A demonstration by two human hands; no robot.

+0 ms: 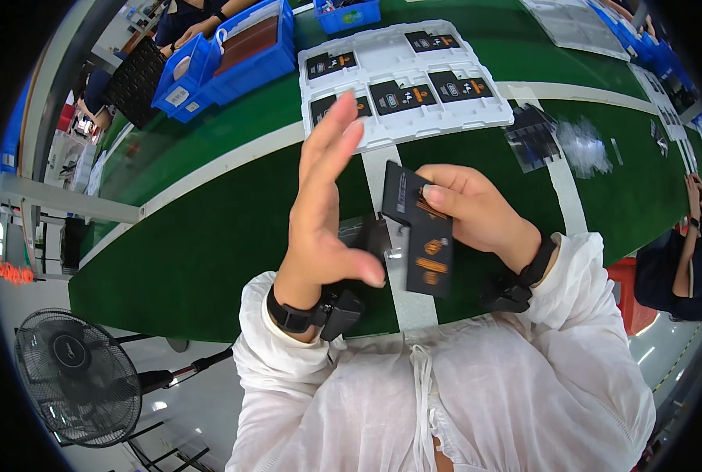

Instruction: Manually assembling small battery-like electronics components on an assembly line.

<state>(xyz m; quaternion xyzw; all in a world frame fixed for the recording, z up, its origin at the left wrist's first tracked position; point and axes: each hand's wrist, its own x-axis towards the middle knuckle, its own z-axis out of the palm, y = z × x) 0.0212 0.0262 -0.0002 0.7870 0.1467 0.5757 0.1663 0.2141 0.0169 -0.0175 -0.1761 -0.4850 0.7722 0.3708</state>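
Observation:
My right hand (481, 212) grips a flat black L-shaped battery (430, 248) with orange print, thumb on its face and fingers behind it. The battery is tilted above the green table. My left hand (316, 200) is raised just left of it, fingers stretched up and thumb apart, with nothing in it. A dark, glossy film piece (364, 234) lies behind the left thumb, partly hidden. Beyond both hands, a white moulded tray (367, 59) holds several similar black batteries (402, 96), one of them partly covered by my left fingertips.
Right of the tray lie dark film sheets (532, 138) and a pile of clear film strips (585, 148). Blue bins (249, 59) stand at the far left, near another person's hand (190, 35). A fan (76, 377) stands at the lower left. Another person sits at the right.

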